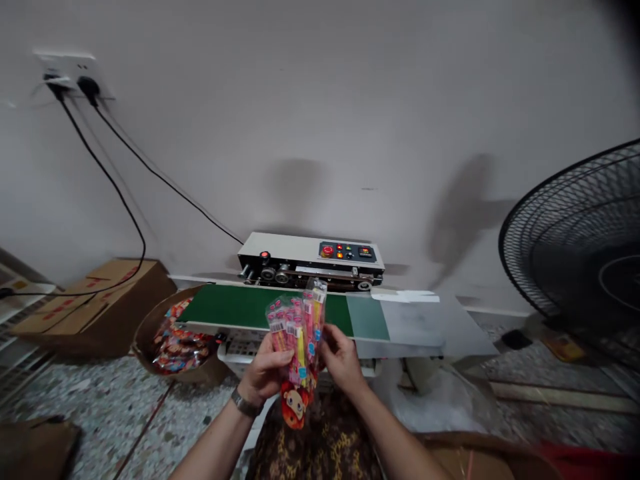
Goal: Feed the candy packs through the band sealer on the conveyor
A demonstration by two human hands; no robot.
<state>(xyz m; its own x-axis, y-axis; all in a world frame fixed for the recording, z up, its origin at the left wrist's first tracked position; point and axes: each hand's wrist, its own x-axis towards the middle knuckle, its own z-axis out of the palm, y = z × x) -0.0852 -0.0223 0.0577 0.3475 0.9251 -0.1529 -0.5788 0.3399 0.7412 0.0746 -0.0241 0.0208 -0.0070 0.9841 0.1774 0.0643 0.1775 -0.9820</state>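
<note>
In front of my lap I hold a small bunch of clear plastic packets [301, 360], printed pink with a red-haired cartoon character and yellow strips. My left hand [266, 370] is closed on their left side, thumb across the front. My right hand [341, 357] is closed on the right side of the bunch, its fingertips partly hidden behind the packets. Just beyond them runs the green conveyor belt [230, 305] of a band sealing machine [285, 245], its panel lights lit. The packets' top ends overlap the belt in view.
A round box [200, 373] of similar packets stands on the floor at left, near a closed cardboard box [95, 300]. A black fan [575, 260] is at right. Power cords [165, 181] run along the wall. Another open cardboard box [475, 457] sits at lower right.
</note>
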